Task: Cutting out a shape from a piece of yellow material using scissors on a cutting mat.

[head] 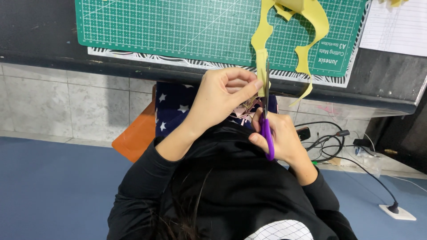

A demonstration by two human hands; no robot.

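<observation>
A dark table point(40, 40) runs along the top, carrying a green gridded cutting mat point(178, 26) and a white ruled sheet point(396, 26). Beneath it the wall is pale grey tile point(49, 104), meeting a blue floor point(53, 186). Black cables point(331, 140) tangle by the wall, one running to a white floor socket point(398, 212).

Left hand point(224, 95) raised, fingers pinched together; right hand point(278, 135) just below, grip curled closed.

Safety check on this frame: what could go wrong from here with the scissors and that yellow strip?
1. The left hand pinches the yellow strip right beside the blades of the purple-handled scissors; a fingertip may get nicked.
2. The strip's loose tails hang off the green cutting mat and could snag or tear.
</observation>
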